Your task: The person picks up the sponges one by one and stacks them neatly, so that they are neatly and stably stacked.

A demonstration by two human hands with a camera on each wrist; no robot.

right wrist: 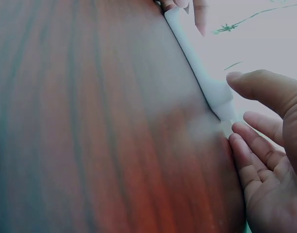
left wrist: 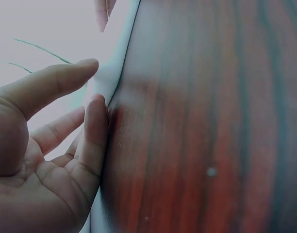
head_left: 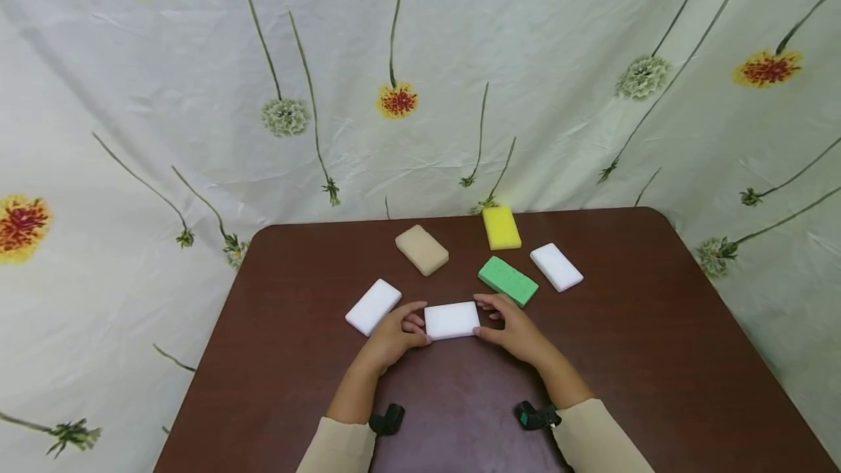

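A white rectangular sponge (head_left: 452, 320) lies flat on the table between both hands. My left hand (head_left: 393, 336) is at its left end, thumb at the near corner and fingers by the far corner, loosely bent. At the right end is my right hand (head_left: 515, 331), its thumb at the near corner and its fingers apart and slightly bent. In the right wrist view the white sponge (right wrist: 199, 63) lies beside the right hand (right wrist: 272, 155); the left wrist view has the left hand (left wrist: 56, 141) next to a white edge. Neither hand clearly pinches the sponge.
Around the middle of the brown table (head_left: 289, 378) lie another white sponge (head_left: 373, 307), a beige sponge (head_left: 422, 250), a yellow sponge (head_left: 501, 228), a green sponge (head_left: 508, 281) and a white sponge (head_left: 556, 267) at right. A flowered cloth (head_left: 420, 35) hangs behind the table.
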